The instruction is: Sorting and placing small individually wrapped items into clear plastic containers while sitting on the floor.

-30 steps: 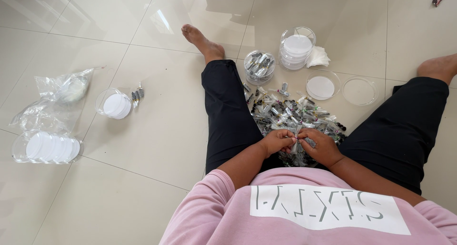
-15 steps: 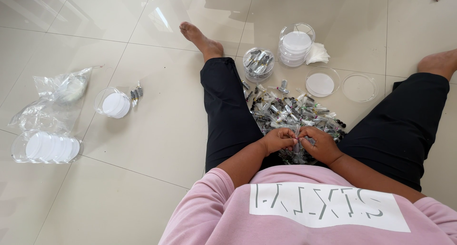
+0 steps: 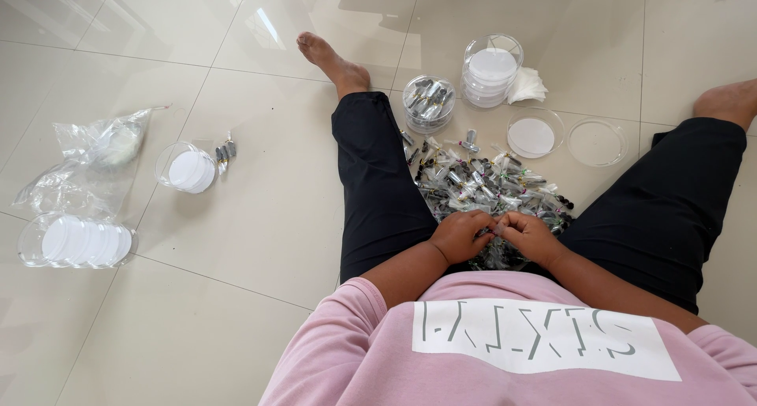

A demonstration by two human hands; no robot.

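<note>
Seated on tiled floor, sorting small clear packets.
Left hand [image 3: 460,236] and right hand [image 3: 530,237] pinch one packet above the packet pile [image 3: 489,187]; round clear container [image 3: 428,102] beyond.

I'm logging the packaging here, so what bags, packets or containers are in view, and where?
Small clear packets: heaped on the floor between the legs, silvery and dark.
Crumpled clear plastic bag: far left.
Clear round container: beyond the heap, holding packets.
Both hands: meet over the heap's near edge.
</note>
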